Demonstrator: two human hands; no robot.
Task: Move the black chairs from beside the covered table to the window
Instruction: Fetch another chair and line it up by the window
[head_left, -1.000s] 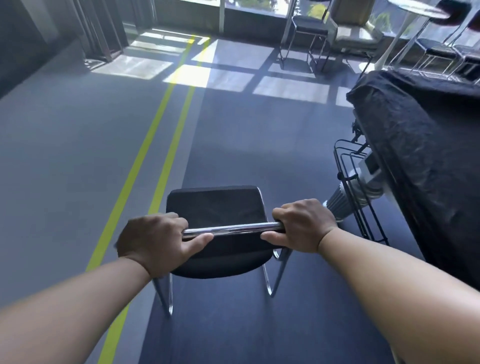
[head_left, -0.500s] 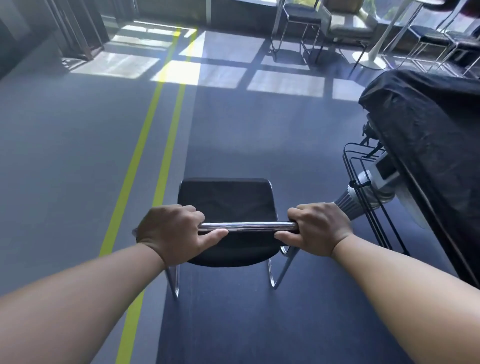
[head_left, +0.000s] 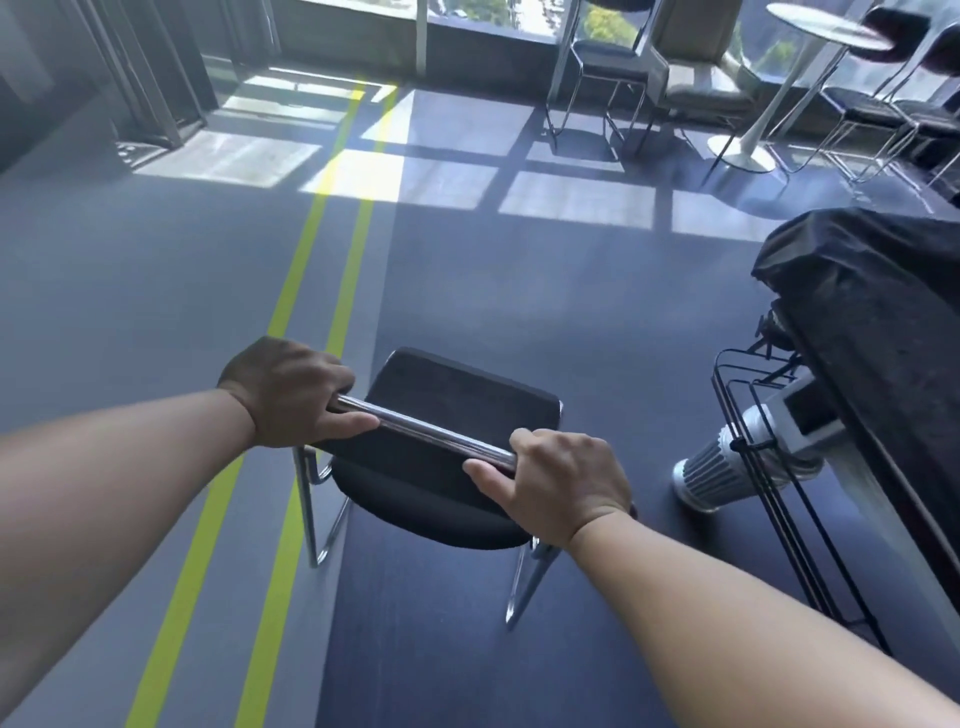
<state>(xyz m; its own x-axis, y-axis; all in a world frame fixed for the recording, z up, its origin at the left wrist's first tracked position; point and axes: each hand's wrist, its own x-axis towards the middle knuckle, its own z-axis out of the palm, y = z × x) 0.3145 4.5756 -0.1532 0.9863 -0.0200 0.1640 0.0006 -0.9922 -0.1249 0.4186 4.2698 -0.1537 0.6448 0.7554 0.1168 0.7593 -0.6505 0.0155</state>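
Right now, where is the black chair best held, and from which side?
By the chrome top rail of its back, from behind and above, a hand near each end, as the left hand and right hand grip it. The bar is round and bare, so fingers wrap it.

The dark blue-grey floor carries two yellow-green stripes running side by side toward the window, with sun patches across its far end. There stand a black chrome-legged chair, a beige chair just beside it and a white pedestal table; a black wire rack stands near right.
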